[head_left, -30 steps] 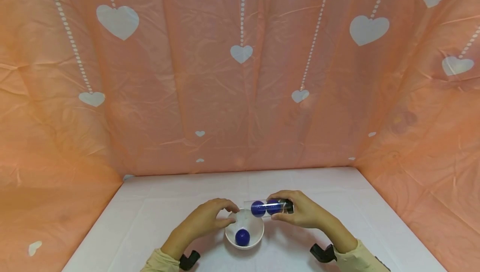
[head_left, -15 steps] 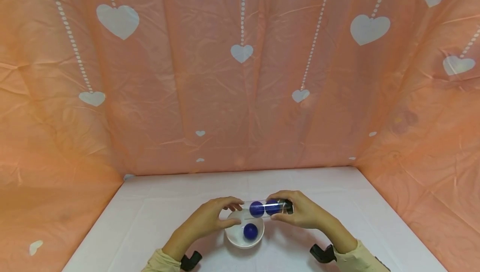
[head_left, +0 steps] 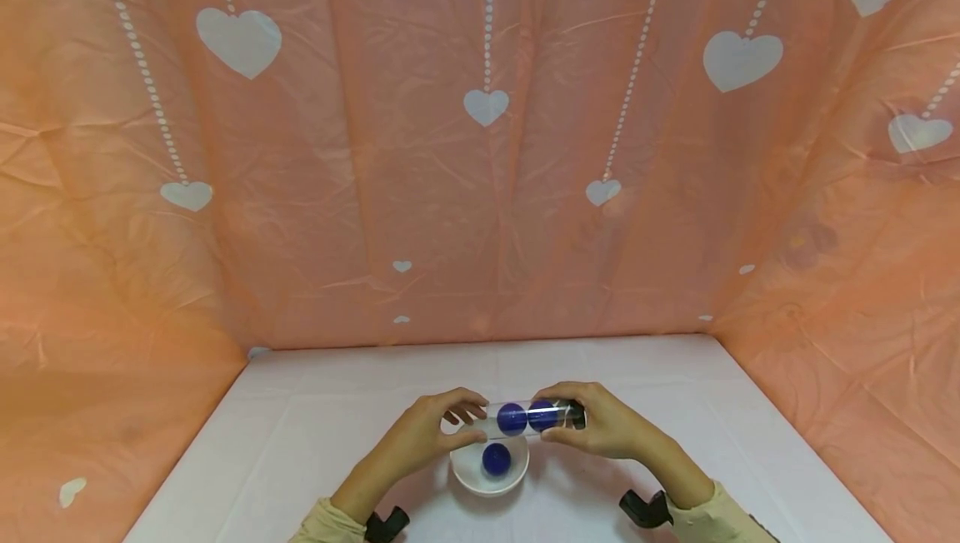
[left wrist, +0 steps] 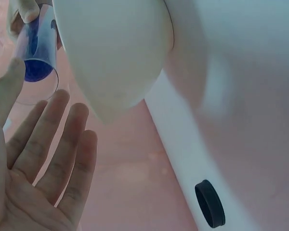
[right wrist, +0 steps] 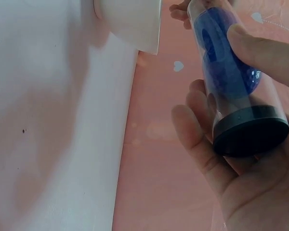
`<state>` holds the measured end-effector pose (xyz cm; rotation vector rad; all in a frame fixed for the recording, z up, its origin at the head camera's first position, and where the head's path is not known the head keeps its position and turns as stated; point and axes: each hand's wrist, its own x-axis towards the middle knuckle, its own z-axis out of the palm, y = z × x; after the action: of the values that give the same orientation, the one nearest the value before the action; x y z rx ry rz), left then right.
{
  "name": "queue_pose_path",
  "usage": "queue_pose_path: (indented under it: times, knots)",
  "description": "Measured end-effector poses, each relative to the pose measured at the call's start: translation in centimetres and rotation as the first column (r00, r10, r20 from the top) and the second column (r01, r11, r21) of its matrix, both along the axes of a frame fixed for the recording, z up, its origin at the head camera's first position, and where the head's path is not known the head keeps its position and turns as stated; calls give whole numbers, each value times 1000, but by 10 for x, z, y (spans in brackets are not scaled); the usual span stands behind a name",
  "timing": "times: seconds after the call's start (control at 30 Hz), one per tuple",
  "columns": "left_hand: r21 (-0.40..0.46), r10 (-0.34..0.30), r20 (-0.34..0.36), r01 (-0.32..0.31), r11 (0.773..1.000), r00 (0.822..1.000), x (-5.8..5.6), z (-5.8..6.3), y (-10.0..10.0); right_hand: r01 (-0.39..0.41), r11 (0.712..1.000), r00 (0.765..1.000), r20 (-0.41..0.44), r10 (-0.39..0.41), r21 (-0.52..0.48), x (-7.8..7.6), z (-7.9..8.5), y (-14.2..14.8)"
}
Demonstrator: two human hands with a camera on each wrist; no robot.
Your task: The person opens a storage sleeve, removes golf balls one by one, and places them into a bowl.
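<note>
A clear plastic tube (head_left: 492,424) with a black end cap lies nearly level above a white bowl (head_left: 467,476). Two blue balls (head_left: 512,419) sit inside it. My right hand (head_left: 615,422) grips the capped end between thumb and fingers. At the tube's uncapped end is my left hand (head_left: 423,436), its thumb and fingers extended near the rim; whether they touch it is unclear. In the left wrist view that hand's palm (left wrist: 29,197) holds nothing. Another blue ball (head_left: 497,460) rests in the bowl.
A loose black cap (left wrist: 210,203) stands on the white table (head_left: 337,385) in the left wrist view. Orange sheeting (head_left: 480,218) with white hearts encloses the back and sides. Black wrist mounts (head_left: 647,509) are on both forearms.
My left hand has moved right to the tube's uncapped end. The ball in the bowl has rolled right, then slightly back. The balls in the tube have shifted slightly left relative to my right hand.
</note>
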<state>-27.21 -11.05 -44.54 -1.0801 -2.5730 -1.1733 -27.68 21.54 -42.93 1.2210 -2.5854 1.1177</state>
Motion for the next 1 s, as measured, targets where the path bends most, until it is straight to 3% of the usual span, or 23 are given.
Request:
queue_pose_path:
  times: [1.0]
  knots:
    - [36, -11, 44, 9, 999, 999, 1, -4, 4, 19, 999, 999, 37, -20, 26, 1, 0, -1]
